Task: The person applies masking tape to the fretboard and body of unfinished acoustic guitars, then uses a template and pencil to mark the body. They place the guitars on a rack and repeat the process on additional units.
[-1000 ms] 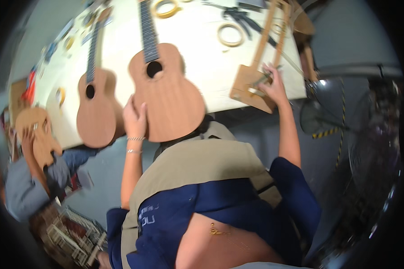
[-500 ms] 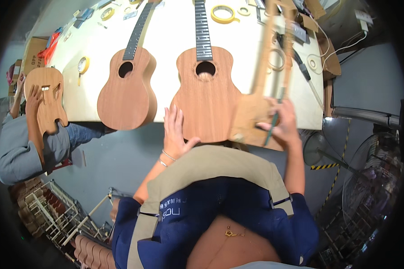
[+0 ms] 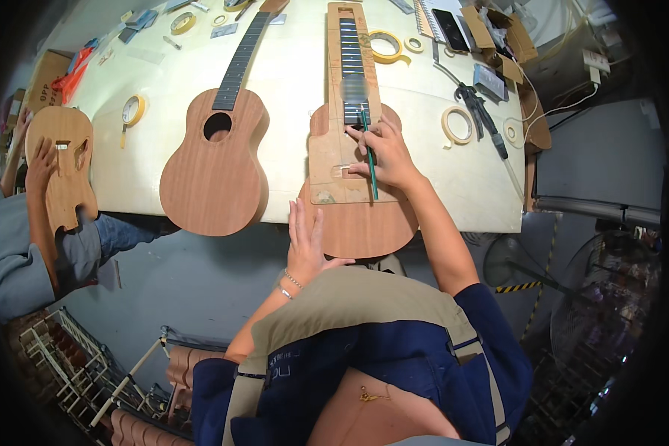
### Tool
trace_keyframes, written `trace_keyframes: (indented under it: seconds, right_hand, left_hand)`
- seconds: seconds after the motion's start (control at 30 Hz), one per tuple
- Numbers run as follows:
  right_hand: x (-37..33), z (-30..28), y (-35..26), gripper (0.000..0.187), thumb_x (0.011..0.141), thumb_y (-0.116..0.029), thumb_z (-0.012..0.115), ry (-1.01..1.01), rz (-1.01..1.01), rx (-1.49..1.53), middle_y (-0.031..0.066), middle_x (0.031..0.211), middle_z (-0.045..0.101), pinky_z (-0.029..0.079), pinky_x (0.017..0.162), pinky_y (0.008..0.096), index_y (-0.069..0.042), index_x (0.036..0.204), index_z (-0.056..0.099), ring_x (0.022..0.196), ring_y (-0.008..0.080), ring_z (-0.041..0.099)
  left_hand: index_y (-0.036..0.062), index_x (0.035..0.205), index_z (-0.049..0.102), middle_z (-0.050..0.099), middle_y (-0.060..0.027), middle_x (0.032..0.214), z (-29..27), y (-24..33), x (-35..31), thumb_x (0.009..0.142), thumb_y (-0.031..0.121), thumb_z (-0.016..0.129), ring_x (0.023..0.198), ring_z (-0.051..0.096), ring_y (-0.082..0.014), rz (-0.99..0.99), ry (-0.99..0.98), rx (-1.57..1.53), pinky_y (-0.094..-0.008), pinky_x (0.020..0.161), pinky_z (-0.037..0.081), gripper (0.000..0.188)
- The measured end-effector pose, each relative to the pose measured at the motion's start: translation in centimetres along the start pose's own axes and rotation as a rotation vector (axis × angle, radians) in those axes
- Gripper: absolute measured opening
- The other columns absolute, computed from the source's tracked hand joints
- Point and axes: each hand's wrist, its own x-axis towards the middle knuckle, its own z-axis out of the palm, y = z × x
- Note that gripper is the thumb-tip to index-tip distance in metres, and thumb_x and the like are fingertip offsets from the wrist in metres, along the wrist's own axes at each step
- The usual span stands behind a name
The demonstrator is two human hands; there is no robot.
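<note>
Co-worker's hand at the far left edge of the frame rests on a cut-out guitar body propped off the table's side. Right of it, left of centre, a finished ukulele lies face up on the pale table, untouched. At the middle, the person's left hand lies flat and open, holding nothing, pressing the lower bout of a second ukulele that overhangs the near table edge. A thin wooden template lies over its top and neck. The right hand pins the template while pinching a green pencil, tip toward the template's lower end. Marking out looks to be the step in hand; tracing would call for both hands to steady the template against sliding. Tape rolls sit farther right.
</note>
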Motion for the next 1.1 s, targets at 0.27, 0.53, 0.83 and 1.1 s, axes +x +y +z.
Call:
trace_keyframes:
  seconds: [0.27,0.53,0.83,1.1]
  right_hand:
    - [-4.7,-0.6,-4.0,0.059,0.069,-0.03,0.074,-0.122,0.15,-0.028,-0.001,0.088,0.06,0.03,0.104,0.0426,-0.013,0.124,0.056,0.1,0.0234,0.051]
    - [-8.6,-1.9,-7.3,0.034,0.096,-0.026,0.043,0.18,0.142,0.173,0.0105,0.092,0.065,0.04,0.08,0.0351,0.0,0.104,0.063,0.083,0.0231,0.052]
    - [-7.6,-0.3,-7.6,0.008,0.079,-0.005,0.062,0.178,0.032,0.027,0.0046,0.073,0.064,0.041,0.065,0.0347,-0.006,0.084,0.068,0.069,0.0224,0.054]
    - [-6.4,-0.9,-6.6,0.022,0.094,-0.015,0.05,-0.086,0.577,0.508,0.0051,0.073,0.064,0.047,0.073,0.0254,-0.001,0.083,0.062,0.08,0.0124,0.061]
  left_hand:
    - [0.0175,0.131,0.05,0.018,-0.0283,0.145,-0.7,-0.1,0.9,0.045,0.05,0.084,0.129,0.022,-0.0523,0.042,-0.059,0.06,-0.0538,0.103,0.032,0.098]
    - [0.0157,0.129,0.051,0.024,-0.0266,0.143,-0.3,-0.3,0.5,0.051,0.055,0.08,0.127,0.024,-0.054,0.065,-0.001,0.086,-0.0547,0.098,0.037,0.091]
    - [0.0152,0.127,0.053,0.025,-0.0269,0.142,0.2,-0.5,0.3,0.057,0.061,0.073,0.126,0.025,-0.0544,0.062,0.014,0.088,-0.0556,0.097,0.038,0.086]
    - [0.015,0.127,0.053,0.025,-0.0273,0.143,0.3,-0.1,0.5,0.058,0.062,0.073,0.127,0.024,-0.0543,0.063,0.007,0.091,-0.0563,0.097,0.037,0.086]
